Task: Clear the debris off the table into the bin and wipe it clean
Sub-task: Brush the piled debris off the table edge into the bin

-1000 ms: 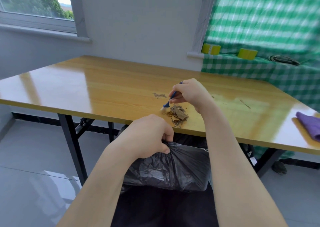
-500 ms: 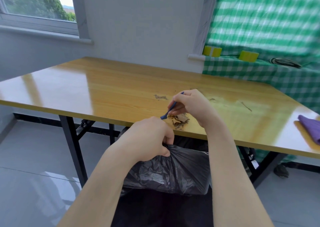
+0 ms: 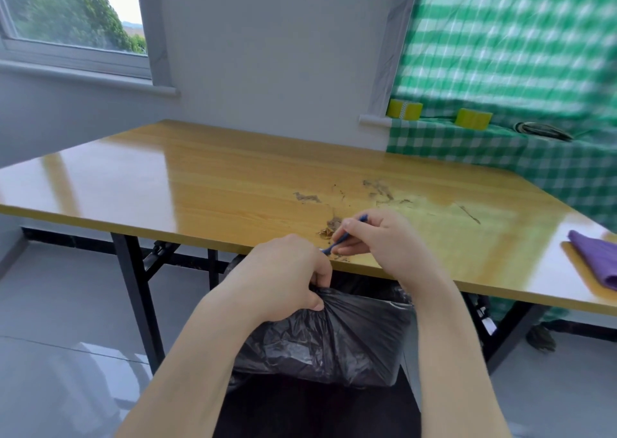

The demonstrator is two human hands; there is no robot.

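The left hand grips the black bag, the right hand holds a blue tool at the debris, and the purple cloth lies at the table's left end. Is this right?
No: in the head view the purple cloth lies at the table's right end. The left hand grips the black bag, and the right hand holds the blue tool at the debris.

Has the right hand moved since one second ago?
Yes. The right hand has come toward the near edge of the table, dragging the blue brush and debris closer to the bin bag.

No readable text, labels, brands or numbers on anything here
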